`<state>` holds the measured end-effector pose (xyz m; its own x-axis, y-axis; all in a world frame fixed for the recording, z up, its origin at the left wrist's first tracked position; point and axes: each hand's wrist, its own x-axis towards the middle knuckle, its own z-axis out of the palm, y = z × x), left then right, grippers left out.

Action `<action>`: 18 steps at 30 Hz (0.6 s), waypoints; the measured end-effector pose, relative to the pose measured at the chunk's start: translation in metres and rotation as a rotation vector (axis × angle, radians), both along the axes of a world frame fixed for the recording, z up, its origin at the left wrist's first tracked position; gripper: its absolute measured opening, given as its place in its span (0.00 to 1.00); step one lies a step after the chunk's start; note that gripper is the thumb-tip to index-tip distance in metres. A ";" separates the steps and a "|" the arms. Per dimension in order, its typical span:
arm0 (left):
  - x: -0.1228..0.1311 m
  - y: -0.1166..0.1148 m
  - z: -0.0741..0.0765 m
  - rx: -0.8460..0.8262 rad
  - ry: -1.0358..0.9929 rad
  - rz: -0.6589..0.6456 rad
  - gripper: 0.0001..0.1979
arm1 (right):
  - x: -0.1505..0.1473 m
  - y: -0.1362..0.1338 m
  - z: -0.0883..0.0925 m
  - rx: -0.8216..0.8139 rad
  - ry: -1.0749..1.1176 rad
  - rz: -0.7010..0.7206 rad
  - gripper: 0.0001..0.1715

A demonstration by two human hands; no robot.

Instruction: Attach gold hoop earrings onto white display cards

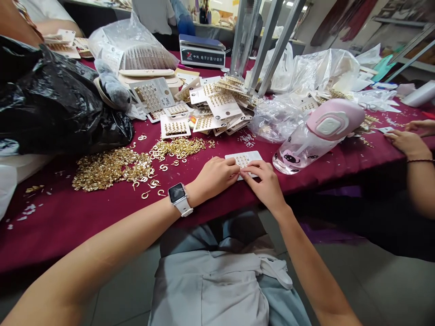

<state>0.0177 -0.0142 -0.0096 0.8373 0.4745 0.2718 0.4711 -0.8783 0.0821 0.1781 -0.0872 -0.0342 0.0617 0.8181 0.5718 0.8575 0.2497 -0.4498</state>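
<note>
A white earring card point(244, 157) with rows of small earrings lies flat near the table's front edge. My left hand point(217, 175), with a watch point(177, 194) on its wrist, rests at the card's left side, its fingers closed near the lower edge. From the right, my right hand point(263, 179) meets it there, thumb and forefinger pinched together. Whatever is between the fingertips is too small to make out. Left of my hands lie a heap of gold hoop earrings point(178, 148) and a bigger heap of small gold pieces point(108, 168).
A pink-lidded bottle point(316, 136) stands tilted in view right of the card. Behind are piled earring cards point(220, 106), a scale point(202, 52) and metal posts point(268, 50). A black plastic bag point(57, 99) fills the left. Another person's hand point(408, 142) works at the right.
</note>
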 end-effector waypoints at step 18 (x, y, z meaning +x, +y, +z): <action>-0.002 0.000 0.000 0.007 0.004 -0.017 0.11 | 0.010 0.010 0.022 -0.163 -0.123 0.203 0.08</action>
